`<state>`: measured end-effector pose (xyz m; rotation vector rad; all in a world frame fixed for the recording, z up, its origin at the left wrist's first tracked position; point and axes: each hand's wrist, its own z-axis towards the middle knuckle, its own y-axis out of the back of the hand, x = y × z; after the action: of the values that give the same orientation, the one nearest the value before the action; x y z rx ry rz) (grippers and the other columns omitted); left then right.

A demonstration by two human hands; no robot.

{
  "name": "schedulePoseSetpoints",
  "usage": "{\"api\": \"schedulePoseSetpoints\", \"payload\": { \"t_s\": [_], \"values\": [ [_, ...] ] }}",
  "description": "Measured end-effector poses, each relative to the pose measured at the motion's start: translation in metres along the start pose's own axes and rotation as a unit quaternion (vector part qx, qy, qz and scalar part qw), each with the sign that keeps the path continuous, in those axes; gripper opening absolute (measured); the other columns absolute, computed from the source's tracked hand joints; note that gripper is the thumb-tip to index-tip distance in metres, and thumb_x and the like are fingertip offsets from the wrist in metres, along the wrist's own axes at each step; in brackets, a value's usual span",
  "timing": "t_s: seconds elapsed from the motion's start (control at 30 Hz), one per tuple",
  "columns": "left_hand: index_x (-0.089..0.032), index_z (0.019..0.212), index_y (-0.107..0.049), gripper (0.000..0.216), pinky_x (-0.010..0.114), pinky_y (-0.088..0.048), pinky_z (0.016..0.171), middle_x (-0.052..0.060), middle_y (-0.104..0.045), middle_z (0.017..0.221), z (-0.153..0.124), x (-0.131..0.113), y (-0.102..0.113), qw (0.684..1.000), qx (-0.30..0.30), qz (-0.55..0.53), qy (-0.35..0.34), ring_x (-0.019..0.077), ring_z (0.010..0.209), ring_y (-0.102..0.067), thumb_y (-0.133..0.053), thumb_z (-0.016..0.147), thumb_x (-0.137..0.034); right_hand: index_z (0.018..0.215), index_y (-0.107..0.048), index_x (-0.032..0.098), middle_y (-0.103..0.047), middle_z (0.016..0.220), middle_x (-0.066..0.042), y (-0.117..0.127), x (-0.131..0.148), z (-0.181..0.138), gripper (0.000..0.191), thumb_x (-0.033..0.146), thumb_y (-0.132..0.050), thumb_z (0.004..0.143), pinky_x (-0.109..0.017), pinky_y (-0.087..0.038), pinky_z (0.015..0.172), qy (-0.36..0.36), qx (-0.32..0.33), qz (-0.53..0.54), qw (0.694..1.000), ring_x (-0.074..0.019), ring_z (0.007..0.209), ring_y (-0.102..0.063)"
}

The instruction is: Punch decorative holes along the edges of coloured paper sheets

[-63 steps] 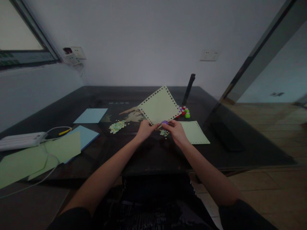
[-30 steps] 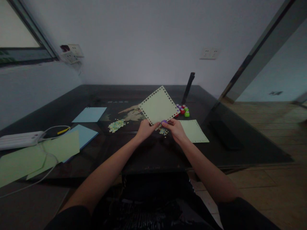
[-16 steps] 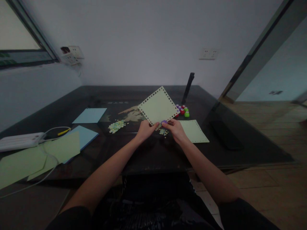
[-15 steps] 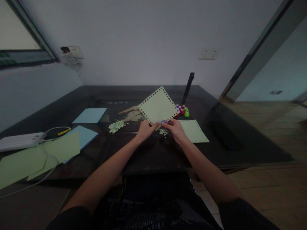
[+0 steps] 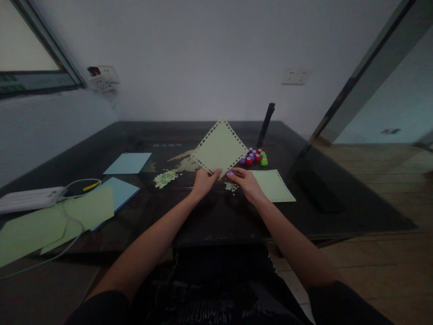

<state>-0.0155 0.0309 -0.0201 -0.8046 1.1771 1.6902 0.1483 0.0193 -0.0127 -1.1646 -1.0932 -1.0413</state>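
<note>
A pale green sheet of paper (image 5: 220,148), punched with small holes along its edges, is held up cornerwise over the table. My left hand (image 5: 203,181) pinches it near its lower corner. In my right hand (image 5: 246,182) is a small purple craft punch (image 5: 230,172), closed between thumb and fingers at the sheet's lower right edge. Beneath the hands lies a small scatter of punched paper bits (image 5: 232,186). Several red, purple and green punches (image 5: 257,157) stand together behind my right hand. Whether the punch's jaw is around the paper I cannot tell.
Another punched green sheet (image 5: 276,186) lies right of my hand, beside a dark flat object (image 5: 320,192). A bigger pile of paper bits (image 5: 165,178) is at left. Further left are blue sheets (image 5: 128,163), green sheets (image 5: 91,208) and a white power strip (image 5: 30,200) with a cable.
The held sheet has shifted slightly left and turned a little, uncovering more of the coloured punches. The purple punch in my right hand now sits slightly further left.
</note>
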Motion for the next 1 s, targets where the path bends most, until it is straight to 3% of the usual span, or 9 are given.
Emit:
{"api": "schedulePoseSetpoints", "payload": {
  "t_s": [0.13,0.3,0.6,0.77,0.87,1.0],
  "values": [
    [-0.009,0.081,-0.067,0.028,0.027,-0.05,0.061,0.008,-0.07,0.068,0.001,-0.005,0.004,1.0,0.006,-0.019,0.015,0.0191,0.061,-0.066,-0.057,0.079,-0.035,0.083,-0.068,0.017,-0.069,0.079,-0.005,0.002,0.002,0.0,0.038,0.048,-0.074,0.062,-0.031,-0.05,0.072,-0.029,0.03,0.019,0.999,-0.0179,0.075,-0.065],
    [-0.01,0.078,-0.066,0.026,0.027,-0.05,0.06,0.007,-0.07,0.065,0.002,-0.004,0.006,1.0,0.006,-0.022,0.018,0.0194,0.058,-0.066,-0.057,0.079,-0.034,0.075,-0.066,0.015,-0.068,0.074,-0.007,0.006,0.002,0.003,0.043,0.058,-0.065,0.07,-0.031,-0.051,0.071,-0.027,0.005,0.036,0.999,-0.0177,0.072,-0.065],
    [-0.011,0.079,-0.066,0.025,0.027,-0.051,0.059,0.006,-0.07,0.067,0.003,-0.002,0.005,0.999,0.01,-0.031,0.015,0.0183,0.056,-0.065,-0.057,0.079,-0.034,0.072,-0.062,0.017,-0.069,0.074,-0.009,0.007,0.007,0.001,0.047,0.064,-0.056,0.075,-0.034,-0.052,0.073,-0.038,0.021,0.028,0.999,-0.0203,0.07,-0.066],
    [-0.01,0.077,-0.067,0.026,0.027,-0.051,0.059,0.008,-0.07,0.065,0.004,0.0,0.005,1.0,0.013,-0.017,0.007,0.0189,0.058,-0.065,-0.057,0.079,-0.034,0.072,-0.06,0.019,-0.068,0.07,-0.006,0.01,0.005,0.004,0.047,0.066,-0.054,0.074,-0.032,-0.05,0.067,0.024,0.0,-0.085,0.996,-0.0201,0.067,-0.064],
    [-0.009,0.078,-0.067,0.026,0.028,-0.051,0.059,0.009,-0.071,0.068,0.005,0.001,0.005,1.0,0.013,-0.021,0.01,0.0191,0.058,-0.066,-0.057,0.079,-0.033,0.07,-0.061,0.019,-0.067,0.069,-0.004,0.014,0.005,0.006,0.047,0.064,-0.051,0.077,-0.03,-0.046,0.067,0.084,-0.016,-0.204,0.975,-0.0194,0.069,-0.062],
    [-0.009,0.077,-0.067,0.025,0.028,-0.051,0.06,0.009,-0.07,0.067,0.005,-0.002,0.006,1.0,0.013,-0.017,0.014,0.0195,0.059,-0.066,-0.057,0.079,-0.032,0.066,-0.063,0.018,-0.065,0.065,-0.003,0.018,0.006,0.008,0.049,0.062,-0.047,0.08,-0.028,-0.04,0.061,0.095,-0.025,-0.278,0.955,-0.017,0.063,-0.056]
  ]
}}
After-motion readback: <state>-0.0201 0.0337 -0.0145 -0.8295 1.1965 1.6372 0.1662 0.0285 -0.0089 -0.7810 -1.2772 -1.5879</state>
